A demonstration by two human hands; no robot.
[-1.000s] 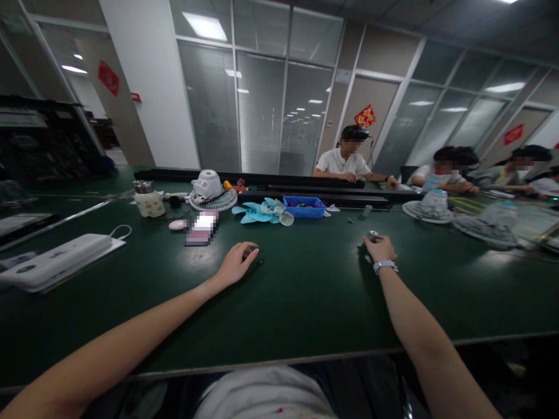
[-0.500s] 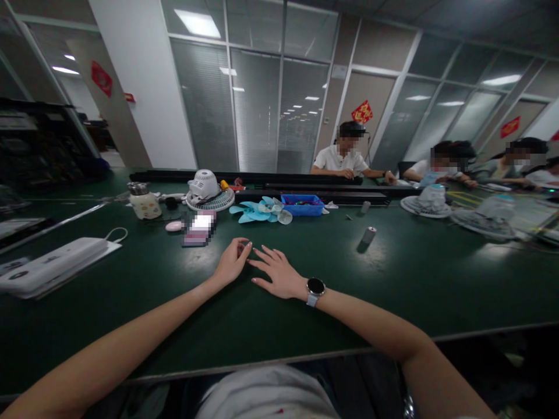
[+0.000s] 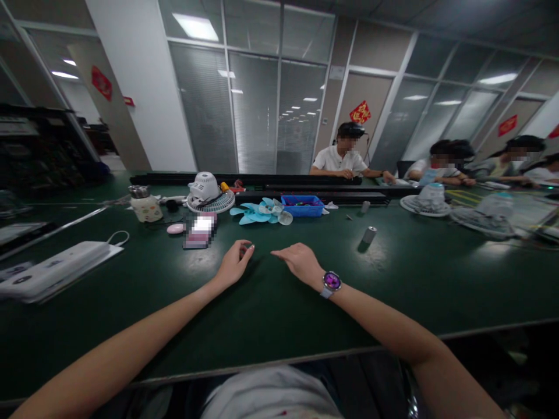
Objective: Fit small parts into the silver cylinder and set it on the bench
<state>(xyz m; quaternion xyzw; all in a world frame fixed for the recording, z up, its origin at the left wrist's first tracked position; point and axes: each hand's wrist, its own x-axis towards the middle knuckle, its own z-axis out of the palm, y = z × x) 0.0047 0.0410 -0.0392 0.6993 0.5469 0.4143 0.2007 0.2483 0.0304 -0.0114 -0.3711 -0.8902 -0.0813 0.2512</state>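
Note:
My left hand (image 3: 237, 262) rests on the green table (image 3: 244, 326) with its fingers loosely curled and the thumb apart from them; I see nothing in it. Across a small gap, my right hand (image 3: 302, 263) has its fingers drawn together and pointing left. Its fingertips are partly hidden, and no object shows in it. A watch (image 3: 332, 281) with a lit purple screen is on my right wrist. Nearest to my left hand lies a phone (image 3: 200, 230) with a blurred screen. To the right of my right hand stands a small grey cylinder (image 3: 369, 234).
Farther back are blue fan blades (image 3: 251, 212), a blue bin (image 3: 302, 205) of small parts, a white fan (image 3: 204, 187) and a patterned bottle (image 3: 145, 205). A white power strip (image 3: 61, 265) lies left. Other people sit across the table, one in a white shirt (image 3: 334, 160).
My right hand has moved right, away from my left hand, and its spread fingers have drawn together. The watch screen has lit up. My left hand has barely moved.

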